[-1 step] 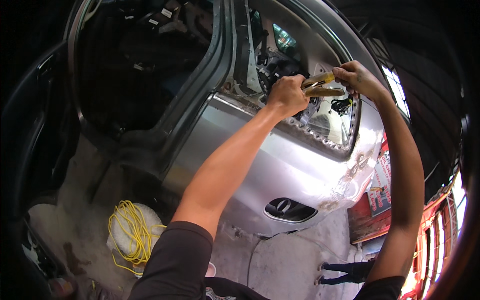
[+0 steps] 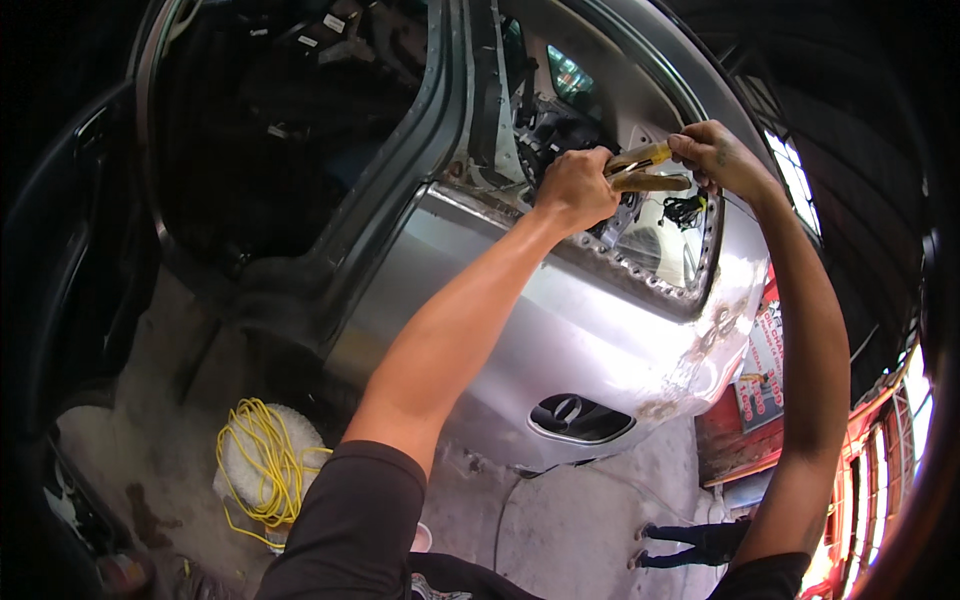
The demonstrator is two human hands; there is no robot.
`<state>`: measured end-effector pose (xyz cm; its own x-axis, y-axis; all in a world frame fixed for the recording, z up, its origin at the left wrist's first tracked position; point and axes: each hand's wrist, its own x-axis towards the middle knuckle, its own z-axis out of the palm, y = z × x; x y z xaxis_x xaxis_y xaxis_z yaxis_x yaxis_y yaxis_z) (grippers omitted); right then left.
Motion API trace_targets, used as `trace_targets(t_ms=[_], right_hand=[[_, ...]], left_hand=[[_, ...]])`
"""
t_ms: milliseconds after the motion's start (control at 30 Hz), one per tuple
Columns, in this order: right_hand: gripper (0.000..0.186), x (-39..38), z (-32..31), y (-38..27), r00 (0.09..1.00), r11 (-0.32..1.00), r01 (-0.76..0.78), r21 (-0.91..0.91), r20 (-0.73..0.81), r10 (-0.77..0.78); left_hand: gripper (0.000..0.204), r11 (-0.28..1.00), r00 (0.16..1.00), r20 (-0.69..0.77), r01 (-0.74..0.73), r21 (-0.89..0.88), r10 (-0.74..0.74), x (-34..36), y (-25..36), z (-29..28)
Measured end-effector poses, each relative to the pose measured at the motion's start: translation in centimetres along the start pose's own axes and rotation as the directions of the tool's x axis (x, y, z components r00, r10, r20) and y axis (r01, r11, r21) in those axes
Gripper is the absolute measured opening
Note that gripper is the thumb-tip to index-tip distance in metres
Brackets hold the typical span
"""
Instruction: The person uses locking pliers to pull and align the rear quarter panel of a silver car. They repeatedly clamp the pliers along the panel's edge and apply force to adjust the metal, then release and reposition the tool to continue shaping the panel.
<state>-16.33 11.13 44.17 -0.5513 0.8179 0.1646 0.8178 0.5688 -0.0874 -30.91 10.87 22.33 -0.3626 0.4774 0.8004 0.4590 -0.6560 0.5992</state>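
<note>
My left hand [image 2: 578,190] is closed at the rear side window opening of a silver car body [image 2: 520,290]. From its fist, a tool with a worn brown handle [image 2: 655,184] sticks out to the right. Just above that lies a tool with a yellow, partly see-through handle [image 2: 640,158], which looks like a screwdriver; its far part is hidden by my left hand. The fingers of my right hand [image 2: 718,160] are closed on the right end of this yellow handle. Both tools are over the opening, whose lower edge is lined with holes.
Black bundled wiring [image 2: 684,211] hangs in the opening. A coiled yellow cord [image 2: 265,465] lies on a pale, rounded bundle at lower left. The dark door opening [image 2: 290,140] is at left. A person [image 2: 690,545] stands at lower right, near a red-and-white sign [image 2: 762,370].
</note>
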Motion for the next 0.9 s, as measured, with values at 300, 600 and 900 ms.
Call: trace_targets(t_ms=[300, 600, 900], right_hand=[[0.052, -0.5, -1.0, -1.5, 0.999, 0.993, 0.005, -0.119, 0.033, -0.001], [0.053, 0.1, -0.2, 1.1, 0.999, 0.993, -0.018, 0.119, 0.044, 0.012], [0.042, -0.9, 0.2, 0.2, 0.985, 0.985, 0.173, 0.028, -0.033, -0.172]], left_hand=[[0.022, 1.000, 1.000, -0.002, 0.006, -0.002, -0.006, 0.8, -0.4, -0.1], [0.019, 0.998, 0.998, 0.037, 0.054, 0.020, -0.055, 0.5, 0.8, -0.3], [0.024, 0.999, 0.999, -0.033, -0.037, -0.030, 0.036, 0.9, 0.3, -0.2]])
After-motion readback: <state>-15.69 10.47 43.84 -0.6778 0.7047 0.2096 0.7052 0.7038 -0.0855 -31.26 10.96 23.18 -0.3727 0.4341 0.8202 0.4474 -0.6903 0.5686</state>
